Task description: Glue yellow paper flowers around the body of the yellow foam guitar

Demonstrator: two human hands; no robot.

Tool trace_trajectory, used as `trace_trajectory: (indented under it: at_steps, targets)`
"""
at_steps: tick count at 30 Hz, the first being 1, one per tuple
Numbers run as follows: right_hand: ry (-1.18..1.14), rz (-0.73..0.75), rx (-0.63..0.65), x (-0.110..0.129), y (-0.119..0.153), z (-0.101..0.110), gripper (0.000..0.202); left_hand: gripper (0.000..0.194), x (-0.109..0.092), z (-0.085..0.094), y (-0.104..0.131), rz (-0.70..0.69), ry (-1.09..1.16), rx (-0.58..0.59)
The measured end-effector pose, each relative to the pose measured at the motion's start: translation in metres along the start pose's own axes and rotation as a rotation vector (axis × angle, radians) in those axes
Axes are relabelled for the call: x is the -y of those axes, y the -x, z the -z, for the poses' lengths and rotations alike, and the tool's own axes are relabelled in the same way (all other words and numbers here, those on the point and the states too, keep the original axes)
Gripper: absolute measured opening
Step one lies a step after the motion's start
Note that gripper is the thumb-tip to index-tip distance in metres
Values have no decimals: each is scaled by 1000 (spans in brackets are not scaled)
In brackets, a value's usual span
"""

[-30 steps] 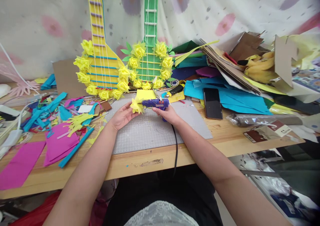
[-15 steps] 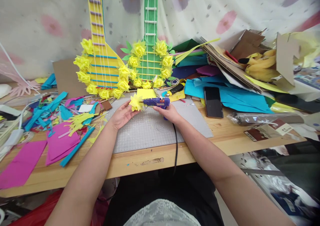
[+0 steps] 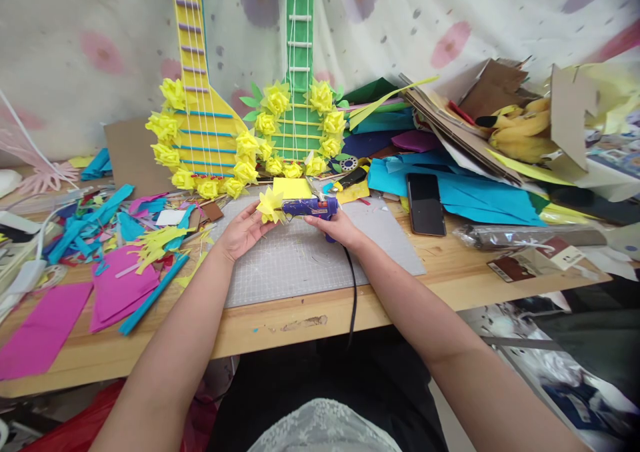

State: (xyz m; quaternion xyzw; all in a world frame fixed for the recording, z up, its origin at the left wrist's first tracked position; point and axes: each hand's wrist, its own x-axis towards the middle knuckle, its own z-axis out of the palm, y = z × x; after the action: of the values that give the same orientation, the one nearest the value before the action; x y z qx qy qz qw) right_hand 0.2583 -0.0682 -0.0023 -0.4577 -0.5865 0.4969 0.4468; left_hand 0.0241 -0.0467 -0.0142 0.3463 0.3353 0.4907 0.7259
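A yellow paper flower [image 3: 270, 205] is held in my left hand [image 3: 243, 232], its petals spread toward the right. My right hand [image 3: 339, 227] is wrapped round a purple hot glue gun [image 3: 307, 207], whose nozzle points left and meets the flower's petals. Whether the tip touches the flower's centre is hidden. A black cord [image 3: 355, 292] hangs from the gun over the table edge. Both hands are above a grey cutting mat [image 3: 280, 275]. Behind it stand a yellow paper guitar [image 3: 207, 129] and a green one [image 3: 300, 115], each trimmed with yellow flowers.
Pink paper sheets [image 3: 123, 285] and blue and yellow scraps lie at the left. A black phone [image 3: 425, 204] rests right of the mat, in front of blue paper [image 3: 480, 195]. Stacked cardboard [image 3: 445, 125] leans at the back right. Yellow paper [image 3: 291, 188] lies behind the gun.
The glue gun and flower appear shifted very slightly left, as does the whole view. Both hands keep the same hold.
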Motion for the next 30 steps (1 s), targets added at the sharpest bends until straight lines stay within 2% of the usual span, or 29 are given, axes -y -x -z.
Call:
trace_trajectory:
  at_steps: [7,30]
  targets:
    - [9,-19,44,-6,-2,1,41,32,1,1,0,23,17,18]
    - [40,-75,33,-7,-3,3,42,31,2,-3,2,55,20,1]
